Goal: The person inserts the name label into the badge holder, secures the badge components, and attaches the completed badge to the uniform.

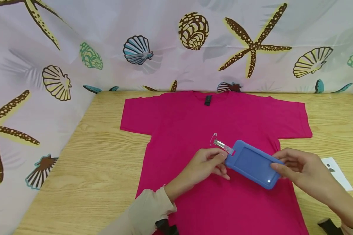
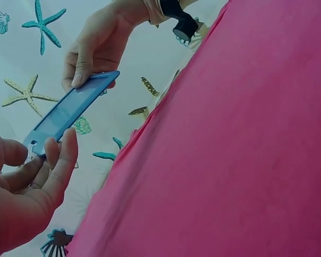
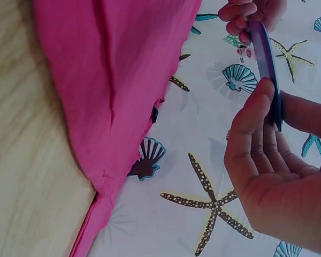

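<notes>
- Left hand [image 1: 207, 163] pinches the blue badge holder [image 1: 254, 164] near its strap clip [image 1: 223, 147]; right hand [image 1: 301, 166] grips the opposite end.
- Between them, it looks light, stiff, perhaps slippery; best held by its rim.
- Magenta T-shirt [image 1: 194, 130] lies beneath both hands.

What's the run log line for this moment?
left hand: holds blue badge holder near clip | right hand: grips opposite end | pink T-shirt: spread on table, beneath | white card: right of shirt
</notes>
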Available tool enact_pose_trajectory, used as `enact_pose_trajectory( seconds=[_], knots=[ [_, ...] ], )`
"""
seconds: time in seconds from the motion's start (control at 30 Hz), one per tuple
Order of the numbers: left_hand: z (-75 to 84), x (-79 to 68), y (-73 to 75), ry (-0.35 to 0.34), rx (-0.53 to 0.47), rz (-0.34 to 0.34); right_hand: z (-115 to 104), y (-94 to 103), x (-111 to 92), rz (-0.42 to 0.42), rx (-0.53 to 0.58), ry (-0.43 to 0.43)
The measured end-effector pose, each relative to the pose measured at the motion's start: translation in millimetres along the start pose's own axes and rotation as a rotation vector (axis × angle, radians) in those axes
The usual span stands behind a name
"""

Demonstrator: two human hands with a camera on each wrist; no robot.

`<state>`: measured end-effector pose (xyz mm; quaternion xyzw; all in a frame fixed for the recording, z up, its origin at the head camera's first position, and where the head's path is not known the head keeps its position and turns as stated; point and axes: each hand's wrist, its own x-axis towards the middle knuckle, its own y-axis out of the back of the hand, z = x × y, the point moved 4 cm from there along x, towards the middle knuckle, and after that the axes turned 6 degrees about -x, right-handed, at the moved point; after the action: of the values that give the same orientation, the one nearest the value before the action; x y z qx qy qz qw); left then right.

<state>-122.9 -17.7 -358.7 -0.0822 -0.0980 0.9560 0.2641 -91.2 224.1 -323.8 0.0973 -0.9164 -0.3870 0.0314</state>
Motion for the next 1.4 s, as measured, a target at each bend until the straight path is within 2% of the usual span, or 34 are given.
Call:
enact_pose_trajectory(
  seconds=[0.2,0.37,0.53,0.67,0.8,0.9,1.0,1.1,1.23,1.4],
  knots=[
    [-0.5,-2.0,8.6,0.001,-0.057,-0.019,-8,-1.5,2,0.059,-0.042,0.063],
    [-3.1,-1.4,16.7,0.046,-0.153,-0.009,-13,-3.4,4,0.070,-0.027,0.121],
    [-1.5,-1.0,21.6,0.051,-0.237,-0.004,-15,-4.3,5,0.072,-0.001,0.160],
    [-0.5,-1.9,24.1,0.075,-0.331,-0.009,-19,-3.6,4,0.108,-0.012,0.203],
    [-0.3,-3.8,24.6,0.150,-0.439,-0.049,-25,-0.5,2,0.194,-0.042,0.297],
    [0.9,-5.2,23.6,0.216,-0.522,-0.113,-31,2.6,0,0.264,-0.093,0.382],
    [3.4,-6.1,22.4,0.253,-0.600,-0.167,-35,4.7,-1,0.312,-0.159,0.442],
    [6.1,-6.6,22.0,0.233,-0.618,-0.199,-37,5.8,-2,0.343,-0.191,0.493],
    [8.4,-7.5,21.9,0.178,-0.572,-0.216,-36,5.7,-3,0.379,-0.184,0.539],
    [14.8,-9.0,18.7,0.122,-0.539,-0.255,-34,5.7,-3,0.409,-0.192,0.541]
  ],
)
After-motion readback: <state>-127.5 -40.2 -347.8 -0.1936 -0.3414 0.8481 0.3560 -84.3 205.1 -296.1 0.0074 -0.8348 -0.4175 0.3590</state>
